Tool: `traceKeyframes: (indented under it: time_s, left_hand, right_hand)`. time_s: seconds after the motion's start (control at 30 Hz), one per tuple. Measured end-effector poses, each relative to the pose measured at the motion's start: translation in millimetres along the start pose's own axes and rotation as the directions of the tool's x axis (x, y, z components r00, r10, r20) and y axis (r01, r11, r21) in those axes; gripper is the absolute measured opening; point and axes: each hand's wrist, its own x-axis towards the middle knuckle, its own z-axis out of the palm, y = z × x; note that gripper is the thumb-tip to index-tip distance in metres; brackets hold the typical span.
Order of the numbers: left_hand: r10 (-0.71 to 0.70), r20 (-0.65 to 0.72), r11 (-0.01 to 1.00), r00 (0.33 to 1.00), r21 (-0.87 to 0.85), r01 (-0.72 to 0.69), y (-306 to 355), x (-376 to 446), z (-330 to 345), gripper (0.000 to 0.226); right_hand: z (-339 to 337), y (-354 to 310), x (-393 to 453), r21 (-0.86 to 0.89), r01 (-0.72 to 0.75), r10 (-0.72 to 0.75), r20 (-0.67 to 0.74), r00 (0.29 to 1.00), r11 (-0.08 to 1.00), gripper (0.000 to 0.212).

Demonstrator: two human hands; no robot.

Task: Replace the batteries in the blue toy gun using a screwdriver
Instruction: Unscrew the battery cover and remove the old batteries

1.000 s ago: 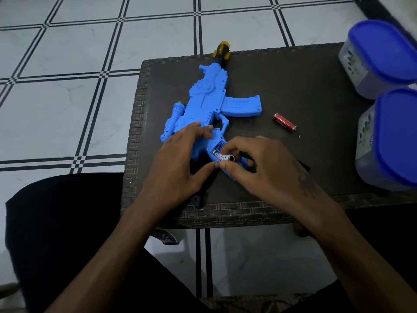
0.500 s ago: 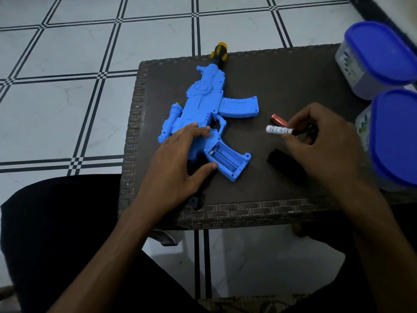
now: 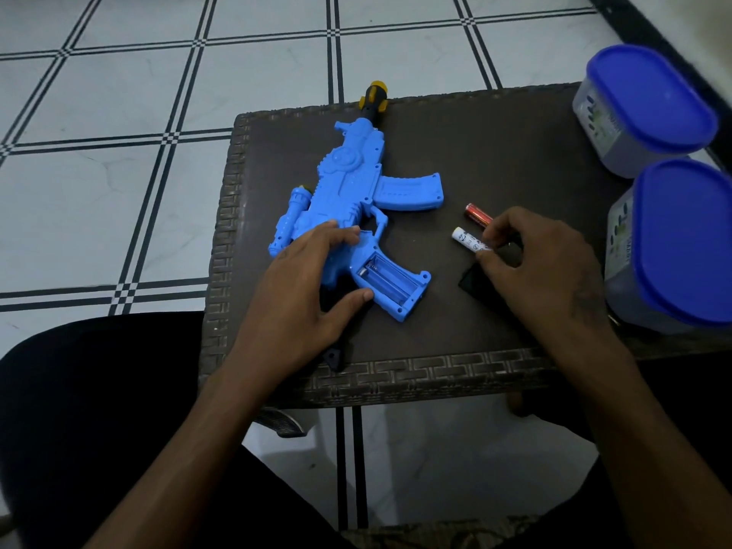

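The blue toy gun (image 3: 352,184) lies flat on the dark woven table (image 3: 495,152), its grip's battery compartment (image 3: 390,279) open with no battery inside. My left hand (image 3: 305,287) presses on the gun's body beside the grip. My right hand (image 3: 542,271) pinches a white battery (image 3: 469,240) just above the table, to the right of the gun. A red battery (image 3: 477,213) lies right next to it. A dark flat piece (image 3: 473,281), perhaps the compartment cover, shows under my right hand. A black-and-yellow screwdriver handle (image 3: 373,97) pokes out past the gun's muzzle.
Two tubs with blue lids (image 3: 649,101) (image 3: 685,239) stand along the table's right edge, close to my right hand. White tiled floor (image 3: 119,112) lies beyond the table's left and far edges. My dark-clothed legs are below the near edge.
My right hand lifted the white battery out of the grip compartment and carried it right, down beside the red battery. The left hand stayed on the gun.
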Motion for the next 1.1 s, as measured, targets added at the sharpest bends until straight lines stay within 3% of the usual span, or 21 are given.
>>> traceKeyframes:
  time_s: [0.1, 0.2, 0.3, 0.4, 0.5, 0.6, 0.83, 1.1]
  left_hand:
    - [-0.007, 0.005, 1.0, 1.0, 0.01, 0.007, -1.0, 0.3, 0.0, 0.058]
    - [-0.001, 0.003, 1.0, 1.0, 0.021, 0.001, -1.6, -0.3, 0.3, 0.059]
    - [0.01, -0.023, 0.999, 1.0, 0.048, -0.009, -0.9, -0.3, 0.5, 0.06]
    - [0.056, -0.067, 0.989, 0.996, 0.143, -0.046, -4.5, -0.1, 1.0, 0.064]
    - [-0.086, -0.051, 0.988, 0.995, 0.125, 0.091, -7.9, 0.7, 1.1, 0.085]
    - [-0.207, -0.017, 0.975, 0.978, 0.081, 0.208, -7.9, 1.3, 1.1, 0.104]
    - [-0.33, -0.032, 0.943, 0.943, 0.029, 0.331, -8.0, 4.1, -1.9, 0.122]
    - [-0.356, -0.001, 0.934, 0.934, 0.016, 0.356, -3.4, 9.9, -4.4, 0.101]
  right_hand:
    - [-4.4, -4.5, -1.1, 0.063, 0.067, -0.064, -0.046, 0.997, 0.996, 0.014]
    - [-13.5, -18.7, -5.1, 0.258, 0.167, -0.143, -0.111, 0.984, 0.952, 0.019]
    - [-24.2, -37.7, -13.4, 0.561, 0.26, -0.21, -0.152, 0.966, 0.786, 0.021]
    - [-32.3, -54.0, -22.8, 0.75, 0.277, -0.293, -0.115, 0.949, 0.601, 0.023]
    - [-30.6, -63.4, -26.4, 0.835, 0.322, -0.372, -0.155, 0.915, 0.446, 0.023]
    - [-20.9, -65.7, -26.8, 0.892, 0.319, -0.34, -0.205, 0.918, 0.322, 0.012]
    - [1.5, -60.2, -26.5, 0.904, 0.223, -0.213, -0.152, 0.965, 0.365, 0.009]
    - [12.6, -45.4, -28.7, 0.927, 0.147, -0.008, -0.154, 0.988, 0.345, 0.011]
